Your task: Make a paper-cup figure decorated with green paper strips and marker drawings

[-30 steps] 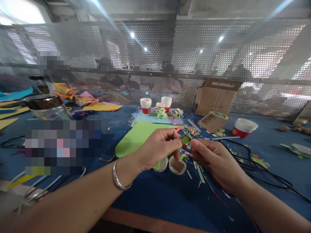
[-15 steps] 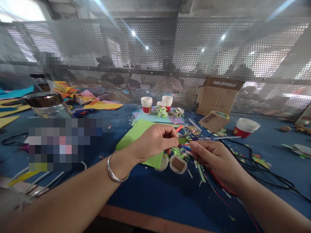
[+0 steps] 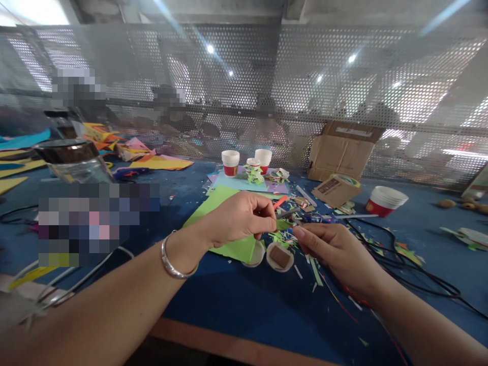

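My left hand [image 3: 242,221], with a silver bangle on the wrist, pinches one end of a small green piece of paper [image 3: 282,224]. At its other end, the thumb and fingers of my right hand [image 3: 330,246] are closed on it. Behind and below my left hand lies a sheet of light green paper [image 3: 209,206]. Two small white round cup pieces rest just below the hands; a brown cardboard square [image 3: 279,257] sits in the right one [image 3: 270,263]. Something thin and red is partly hidden under my right hand.
Paper scraps [image 3: 314,272] litter the blue table. White-and-red paper cups [image 3: 231,163] stand at the back, another stack [image 3: 386,201] at right. A cardboard box [image 3: 341,155], black cable [image 3: 412,277] and glass jar [image 3: 72,160] are around. A perforated metal screen [image 3: 244,76] rises behind.
Both hands have shifted slightly left. More of the green paper piece shows between the fingertips, and its face is turned more toward me.
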`<control>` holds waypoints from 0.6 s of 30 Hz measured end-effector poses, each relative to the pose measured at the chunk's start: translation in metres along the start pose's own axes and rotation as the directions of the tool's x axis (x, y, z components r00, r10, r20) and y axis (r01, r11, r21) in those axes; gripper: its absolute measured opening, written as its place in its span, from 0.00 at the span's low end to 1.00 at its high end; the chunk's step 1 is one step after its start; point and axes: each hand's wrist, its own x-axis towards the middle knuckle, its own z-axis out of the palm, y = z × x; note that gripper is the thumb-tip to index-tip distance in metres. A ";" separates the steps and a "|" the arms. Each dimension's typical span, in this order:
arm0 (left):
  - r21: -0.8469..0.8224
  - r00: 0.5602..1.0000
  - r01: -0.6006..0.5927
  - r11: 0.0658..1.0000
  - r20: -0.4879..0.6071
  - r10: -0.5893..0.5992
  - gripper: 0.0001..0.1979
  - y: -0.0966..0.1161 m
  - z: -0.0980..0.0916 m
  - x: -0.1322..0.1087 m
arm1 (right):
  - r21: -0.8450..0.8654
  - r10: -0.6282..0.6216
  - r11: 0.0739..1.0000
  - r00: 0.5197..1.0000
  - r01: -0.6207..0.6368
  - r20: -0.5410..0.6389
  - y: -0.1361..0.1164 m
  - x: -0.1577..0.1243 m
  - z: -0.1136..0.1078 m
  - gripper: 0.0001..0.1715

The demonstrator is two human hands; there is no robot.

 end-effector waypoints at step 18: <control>-0.297 0.988 -0.014 0.955 -0.151 -0.033 0.05 -0.012 0.018 0.011 | 0.243 -0.010 0.966 0.958 0.083 -0.285 0.006 0.007 -0.002 0.33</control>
